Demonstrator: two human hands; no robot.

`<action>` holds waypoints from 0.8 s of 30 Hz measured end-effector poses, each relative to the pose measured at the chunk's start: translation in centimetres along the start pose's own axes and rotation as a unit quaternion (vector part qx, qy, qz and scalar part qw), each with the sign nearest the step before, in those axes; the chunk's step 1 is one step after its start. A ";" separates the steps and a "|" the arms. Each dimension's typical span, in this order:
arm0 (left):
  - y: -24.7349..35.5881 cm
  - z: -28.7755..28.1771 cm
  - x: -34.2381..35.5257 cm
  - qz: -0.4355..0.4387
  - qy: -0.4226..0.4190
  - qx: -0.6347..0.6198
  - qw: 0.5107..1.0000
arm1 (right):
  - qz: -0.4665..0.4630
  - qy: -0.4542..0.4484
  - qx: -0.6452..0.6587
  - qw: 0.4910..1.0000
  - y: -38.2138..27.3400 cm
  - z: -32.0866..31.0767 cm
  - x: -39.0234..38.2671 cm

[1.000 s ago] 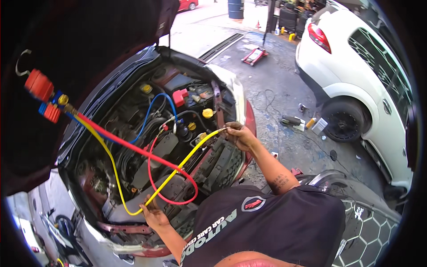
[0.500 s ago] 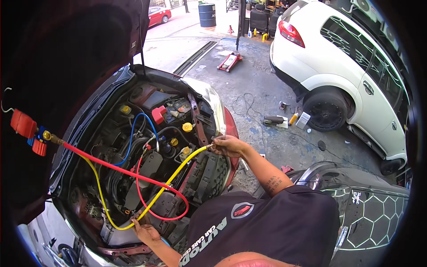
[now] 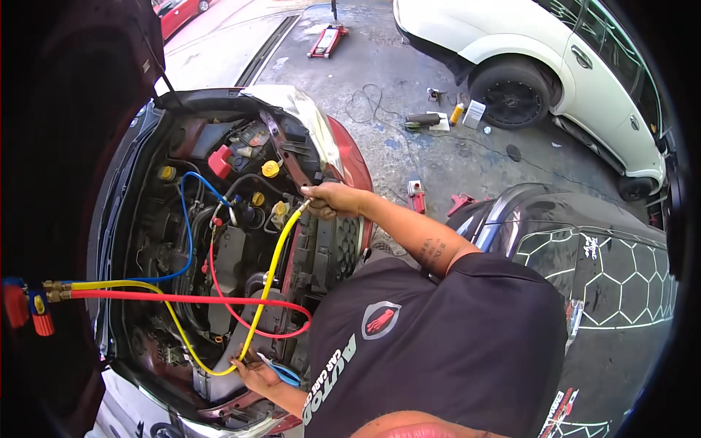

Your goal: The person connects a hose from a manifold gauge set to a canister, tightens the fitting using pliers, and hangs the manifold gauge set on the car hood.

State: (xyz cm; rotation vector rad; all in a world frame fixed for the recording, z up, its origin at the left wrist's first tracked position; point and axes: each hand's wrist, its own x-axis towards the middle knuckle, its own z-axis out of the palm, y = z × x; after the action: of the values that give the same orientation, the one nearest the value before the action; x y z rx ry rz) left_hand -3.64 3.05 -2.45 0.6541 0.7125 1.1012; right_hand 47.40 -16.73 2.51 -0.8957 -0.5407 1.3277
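Head view: the person's right hand (image 3: 330,201) is closed around the metal-tipped end of a long, flexible yellow hose (image 3: 274,266), above the front edge of the open engine bay (image 3: 226,274). The left hand (image 3: 259,376) pinches the same hose between thumb and fingers at its lower bend, so the length between the hands slants down toward the person's left. From that bend the hose climbs to a red and blue gauge manifold with brass fittings (image 3: 36,303) at the picture's left edge. A glossy red hose (image 3: 197,298) leaves the manifold, crosses the yellow one and loops back into the bay; a thin blue hose (image 3: 191,241) also runs into it. A blue-handled hand tool (image 3: 283,372) sits just beside the left palm; whether the hand holds it cannot be told. Beyond, a low red trolley jack (image 3: 328,41) stands on the stained grey floor (image 3: 380,160), near a white car (image 3: 496,36).
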 end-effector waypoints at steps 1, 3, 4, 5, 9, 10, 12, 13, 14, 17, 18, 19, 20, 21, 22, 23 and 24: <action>0.3 1.0 -0.3 0.010 0.006 0.024 1.000 | 0.033 0.042 0.000 0.999 0.5 -0.3 -0.2; 1.1 2.5 -1.1 0.023 0.012 0.044 0.999 | 0.060 0.058 0.031 0.996 2.4 -0.9 -0.7; 1.1 1.2 -0.7 0.028 0.004 0.044 0.999 | 0.044 0.080 -0.003 0.996 2.8 -0.3 -1.2; 1.0 1.1 -0.5 0.017 0.009 0.039 0.999 | 0.100 0.082 0.022 0.991 3.0 -0.5 -1.7; 0.5 -0.4 0.7 0.009 0.008 0.014 1.000 | 0.091 0.084 0.025 0.992 4.3 -0.6 -3.3; 0.1 -0.3 0.7 0.008 0.007 0.010 1.000 | 0.084 0.098 0.022 0.991 4.0 -0.1 -3.7; -0.2 0.0 0.5 0.001 0.009 0.009 1.000 | 0.085 0.087 0.046 0.991 4.3 -0.9 -3.9; -0.7 0.1 0.6 0.001 0.009 0.007 1.000 | 0.080 0.071 0.059 0.993 4.2 -1.1 -4.1; -1.2 0.0 0.7 0.004 0.022 -0.001 1.000 | 0.074 0.053 0.072 0.993 4.1 -1.1 -4.3; -1.9 0.2 1.0 0.013 0.049 -0.016 0.999 | 0.114 0.020 0.059 0.992 4.5 -1.4 -4.6; -1.8 0.9 0.8 0.016 0.057 -0.030 0.998 | 0.145 -0.040 0.081 0.985 4.3 -1.2 -4.8; -1.6 1.5 0.7 0.020 0.064 -0.044 0.997 | 0.160 -0.009 0.058 0.985 4.5 -0.7 -5.0; -1.4 2.1 0.8 0.019 0.063 -0.044 0.997 | 0.159 -0.007 0.058 0.986 4.5 -0.4 -5.1; -1.1 2.8 0.7 0.030 0.085 -0.047 0.995 | 0.193 0.018 0.024 0.981 4.6 -0.1 -5.2; -1.0 3.1 0.7 0.042 0.106 -0.050 0.992 | 0.225 0.044 -0.010 0.973 4.8 0.2 -5.4; -1.1 2.8 1.0 0.041 0.105 -0.050 0.992 | 0.216 0.031 -0.027 0.976 5.9 -0.8 -5.1; -1.1 2.0 1.3 0.058 0.128 -0.051 0.989 | 0.219 0.027 -0.029 0.975 5.8 -0.1 -4.9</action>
State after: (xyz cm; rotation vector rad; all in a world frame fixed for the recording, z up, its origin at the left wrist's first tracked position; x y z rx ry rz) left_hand -1.11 3.70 -2.36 0.4752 0.8404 1.3356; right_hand 43.12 -21.52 -1.47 -1.1394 -0.3500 1.6853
